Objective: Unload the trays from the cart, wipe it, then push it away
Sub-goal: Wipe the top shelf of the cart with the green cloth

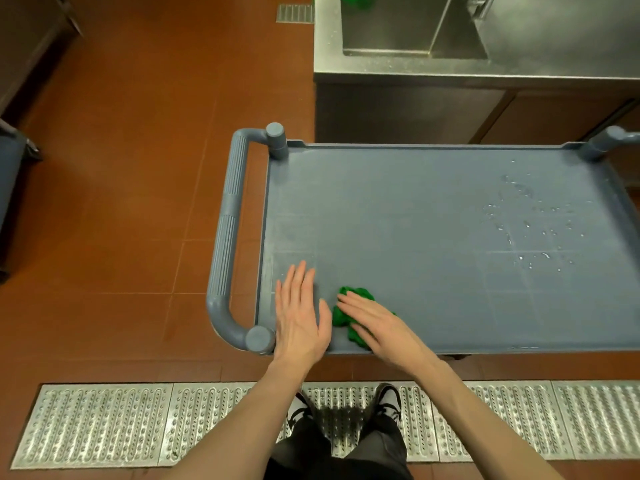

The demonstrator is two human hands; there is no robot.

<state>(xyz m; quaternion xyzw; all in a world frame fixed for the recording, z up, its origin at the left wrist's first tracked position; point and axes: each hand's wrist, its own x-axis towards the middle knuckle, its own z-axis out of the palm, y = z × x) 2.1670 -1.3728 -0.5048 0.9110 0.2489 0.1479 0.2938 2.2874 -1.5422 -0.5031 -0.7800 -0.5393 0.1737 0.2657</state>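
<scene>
Two bare hands work at the near-left corner of a grey-blue cart [433,209]: the left hand [300,317] lies flat, fingers straight, while the right hand [375,322] presses straight fingers on a crumpled green cloth [348,311]. Water droplets [530,223] bead far right.

Most of the cart top [433,209] is left open from the middle to the far edge, where only water droplets [526,216] are scattered toward the right. The near left corner is taken up by the left hand [301,313], laid flat, and the right hand [377,323], pressed on a crumpled green cloth [349,306]. Passage is bounded on the left by the ribbed handle [228,237] and its corner posts [277,140], and on the far side by the steel sink counter [554,36]
</scene>
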